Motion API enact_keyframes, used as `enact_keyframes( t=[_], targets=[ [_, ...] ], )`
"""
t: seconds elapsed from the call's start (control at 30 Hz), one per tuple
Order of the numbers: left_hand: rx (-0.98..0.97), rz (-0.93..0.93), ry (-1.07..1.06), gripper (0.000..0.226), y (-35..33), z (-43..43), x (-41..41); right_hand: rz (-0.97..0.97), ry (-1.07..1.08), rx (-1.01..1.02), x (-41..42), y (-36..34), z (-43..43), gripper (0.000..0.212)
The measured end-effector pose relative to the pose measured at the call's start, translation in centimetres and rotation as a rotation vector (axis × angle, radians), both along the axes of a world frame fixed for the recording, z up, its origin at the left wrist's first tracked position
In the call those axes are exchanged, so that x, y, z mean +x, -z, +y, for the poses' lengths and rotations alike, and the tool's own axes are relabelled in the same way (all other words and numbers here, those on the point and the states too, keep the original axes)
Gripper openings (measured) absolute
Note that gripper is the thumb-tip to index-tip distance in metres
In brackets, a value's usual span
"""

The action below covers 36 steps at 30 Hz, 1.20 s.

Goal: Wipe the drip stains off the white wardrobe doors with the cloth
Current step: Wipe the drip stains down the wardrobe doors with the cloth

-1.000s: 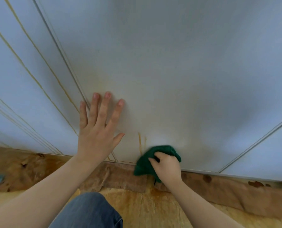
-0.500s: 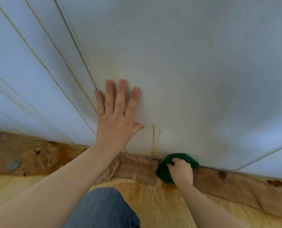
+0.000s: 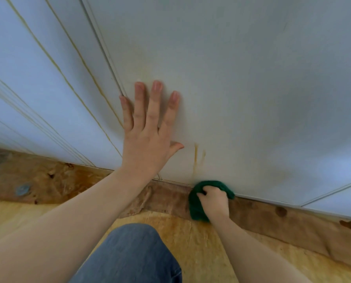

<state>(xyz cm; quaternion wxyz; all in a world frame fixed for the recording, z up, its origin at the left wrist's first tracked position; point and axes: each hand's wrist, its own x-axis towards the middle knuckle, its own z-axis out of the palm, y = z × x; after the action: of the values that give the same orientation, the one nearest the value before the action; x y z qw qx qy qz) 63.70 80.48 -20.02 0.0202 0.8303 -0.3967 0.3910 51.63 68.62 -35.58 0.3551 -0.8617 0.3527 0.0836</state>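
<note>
White wardrobe door [image 3: 252, 78]: broad flat panel, faint yellowish smears low down. Drip stains [image 3: 195, 158]: two short brown streaks near bottom edge. Thin yellow runs cross neighbouring door [image 3: 37, 94], left. Worn wooden plinth [image 3: 68, 180] under doors, yellow floor [image 3: 191, 246] below.

Left hand [image 3: 148, 139]: flat on door, fingers spread, holding nothing.

Right hand [image 3: 213, 199]: fingers curled round green cloth [image 3: 194, 207] at door's bottom edge, just below stains.

Denim knee [image 3: 129, 254] near plinth.
</note>
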Motion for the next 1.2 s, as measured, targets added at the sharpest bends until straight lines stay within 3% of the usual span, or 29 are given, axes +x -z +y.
enact_keyframes(
  t=[0.2,0.27,0.7,0.77,1.0,1.07,1.2],
  targets=[
    [0.016,-0.003,0.012,0.142,-0.1,0.0,-0.2,-0.064,-0.349,0.103,6.8,0.1,6.3,0.032],
    [0.025,-0.019,0.011,0.142,-0.1,0.0,0.0,-0.067,-0.376,0.131,7.8,0.3,7.2,0.031],
    [0.063,-0.065,0.060,0.125,0.2,1.1,0.6,-0.109,0.017,0.165,1.7,0.0,2.3,0.023],
    [0.062,-0.058,0.078,0.114,0.3,1.7,0.6,-0.185,0.013,0.188,1.9,-1.4,2.9,0.029],
    [0.022,0.008,0.120,0.092,2.4,4.1,0.3,-0.659,0.188,0.196,1.4,-9.7,2.6,0.008],
    [-0.024,0.022,0.115,0.091,2.6,3.7,0.1,-0.613,0.175,0.118,0.9,-9.7,2.0,0.016],
    [-0.078,0.033,0.101,0.085,2.8,3.2,-0.9,-0.251,0.123,0.040,0.6,-7.8,2.2,0.030]
  ],
)
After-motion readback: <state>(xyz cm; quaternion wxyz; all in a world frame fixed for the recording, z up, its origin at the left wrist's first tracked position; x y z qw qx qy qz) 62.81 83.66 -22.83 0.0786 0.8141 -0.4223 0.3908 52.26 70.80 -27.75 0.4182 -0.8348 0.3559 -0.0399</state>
